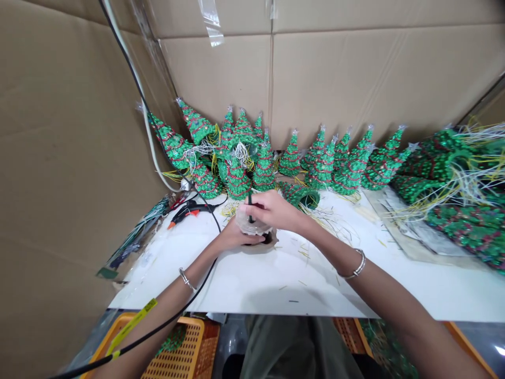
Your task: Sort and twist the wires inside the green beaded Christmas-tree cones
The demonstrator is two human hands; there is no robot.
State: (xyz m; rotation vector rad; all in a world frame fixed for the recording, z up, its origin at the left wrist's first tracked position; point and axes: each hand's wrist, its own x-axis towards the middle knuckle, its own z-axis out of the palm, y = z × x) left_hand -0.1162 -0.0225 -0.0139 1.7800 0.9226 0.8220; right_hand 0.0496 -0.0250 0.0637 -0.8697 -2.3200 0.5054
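Observation:
A clear plastic drink cup (252, 227) with a rounded see-through lid and something dark inside stands at the middle of the white table. My left hand (233, 234) is wrapped round its side, the fingers partly hidden behind it. In my right hand (272, 209), just above the lid, a dark straw (250, 205) is pinched between thumb and fingers; it points down at the lid. Whether its lower end has passed through the lid I cannot tell. Behind my hands a tinsel tree (294, 193) lies on its side, its hollow base facing me.
Several green tinsel trees (357, 166) line the back, with a wire-trailing pile (453, 179) at right. A black glue gun (189, 210) with an orange tip lies left. A black cable (215, 221) crosses my left arm. Orange baskets (205, 342) sit below the table (335, 289).

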